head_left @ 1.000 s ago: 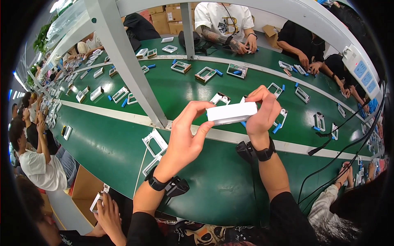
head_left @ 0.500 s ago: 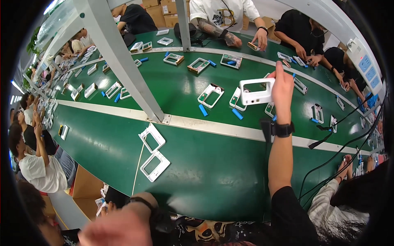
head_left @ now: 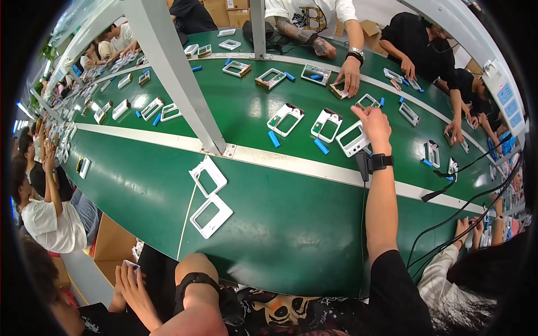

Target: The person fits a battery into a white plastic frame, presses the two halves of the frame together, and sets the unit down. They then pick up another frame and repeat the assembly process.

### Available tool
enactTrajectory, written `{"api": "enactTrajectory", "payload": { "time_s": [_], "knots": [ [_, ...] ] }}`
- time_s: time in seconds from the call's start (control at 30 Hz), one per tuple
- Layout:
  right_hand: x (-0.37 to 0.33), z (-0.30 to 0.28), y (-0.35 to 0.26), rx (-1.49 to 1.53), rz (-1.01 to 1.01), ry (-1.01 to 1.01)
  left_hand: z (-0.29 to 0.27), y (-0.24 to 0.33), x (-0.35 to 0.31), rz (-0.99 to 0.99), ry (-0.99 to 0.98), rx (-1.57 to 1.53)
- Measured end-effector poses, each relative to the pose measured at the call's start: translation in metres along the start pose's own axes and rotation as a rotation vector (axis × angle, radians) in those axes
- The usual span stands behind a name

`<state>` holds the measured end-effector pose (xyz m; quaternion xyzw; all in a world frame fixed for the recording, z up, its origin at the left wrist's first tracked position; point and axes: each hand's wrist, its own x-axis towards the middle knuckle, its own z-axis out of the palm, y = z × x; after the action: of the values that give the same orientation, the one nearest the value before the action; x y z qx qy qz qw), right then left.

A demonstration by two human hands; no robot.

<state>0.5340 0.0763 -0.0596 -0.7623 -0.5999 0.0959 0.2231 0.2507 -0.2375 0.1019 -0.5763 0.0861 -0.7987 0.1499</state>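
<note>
My right hand (head_left: 374, 127) reaches out over the far strip of the green bench. It is closed on the right side of a white rectangular housing frame (head_left: 348, 147), which is tilted low over the surface. Just left of it lies another white housing with a circuit board (head_left: 325, 125), a blue cylindrical battery (head_left: 321, 147) beside it. My left hand (head_left: 193, 323) is raised close at the lower edge, below a black wrist strap; its fingers are out of sight. Two white empty frames, an upper one (head_left: 219, 178) and a lower one (head_left: 223, 215), lie touching on the near strip.
A metal post (head_left: 179, 84) rises from a pale rail (head_left: 291, 159) dividing the bench. Black cables (head_left: 448, 227) hang at the right, below a power strip (head_left: 506, 101). Across the bench a co-worker's hand (head_left: 348, 78) touches a housing. Several housings and batteries are scattered about.
My right hand has lowered the white housing frame from raised to near the bench surface. My left hand has shifted down and right. The co-worker opposite has brought a housing down onto the bench.
</note>
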Motion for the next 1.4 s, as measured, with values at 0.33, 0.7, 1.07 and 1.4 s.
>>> {"api": "enactTrajectory", "payload": {
  "time_s": [0.33, 0.7, 1.07, 1.4],
  "knots": [
    [0.013, 0.029, 0.010, 0.222, -0.139, -0.155, 0.008, 0.007, 0.005, -0.172, 0.062, -0.295],
    [0.004, 0.035, 0.016, 0.307, -0.315, -0.172, 0.018, -0.006, 0.009, -0.294, 0.013, -0.496],
    [0.003, 0.026, 0.023, 0.270, -0.298, -0.189, 0.022, 0.001, 0.011, -0.392, 0.070, -0.769],
    [-0.005, 0.018, 0.018, 0.256, -0.278, -0.181, 0.028, 0.009, 0.010, -0.417, 0.072, -0.822]
  ]
}}
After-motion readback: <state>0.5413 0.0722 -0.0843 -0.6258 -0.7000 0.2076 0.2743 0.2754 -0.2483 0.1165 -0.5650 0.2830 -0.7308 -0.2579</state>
